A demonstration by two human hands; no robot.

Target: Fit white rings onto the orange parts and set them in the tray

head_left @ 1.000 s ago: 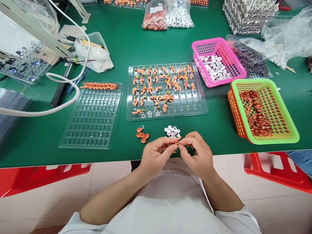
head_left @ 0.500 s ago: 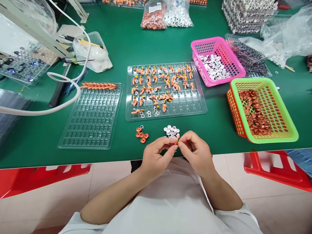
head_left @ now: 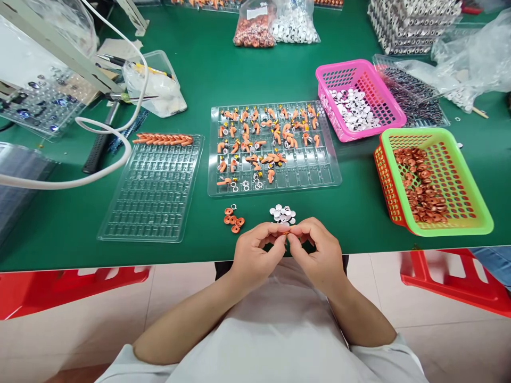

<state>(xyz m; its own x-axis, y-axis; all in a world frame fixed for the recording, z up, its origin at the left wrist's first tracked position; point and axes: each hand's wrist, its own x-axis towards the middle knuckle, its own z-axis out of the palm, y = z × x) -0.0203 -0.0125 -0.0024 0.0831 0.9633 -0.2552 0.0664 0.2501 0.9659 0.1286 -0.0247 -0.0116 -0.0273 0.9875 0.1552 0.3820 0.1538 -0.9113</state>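
Observation:
At the table's front edge, my left hand (head_left: 257, 251) and my right hand (head_left: 320, 254) meet, both closed in a pinch. Between their fingertips is a small orange part (head_left: 286, 233), mostly covered, so its shape is unclear. White discs (head_left: 282, 214) lie in a loose pile just beyond my fingers. Left of them sit several copper-coloured round pieces (head_left: 235, 221), with a small metal ring beside them. Farther up is a clear compartment tray (head_left: 319, 175) holding orange curved parts (head_left: 246, 133) with black and gold ends, plus loose rings.
A second clear tray (head_left: 138, 218) carries a copper-coloured row along its top. To the right stand a pink basket (head_left: 389, 101) of white discs and a green basket (head_left: 477, 205) of copper-coloured pieces. A white cable (head_left: 80, 183) and a hammer (head_left: 98, 149) are at left.
My right hand has drawn slightly left and closed in against the left fingertips. The orange part, which stuck up a little before, is now more covered.

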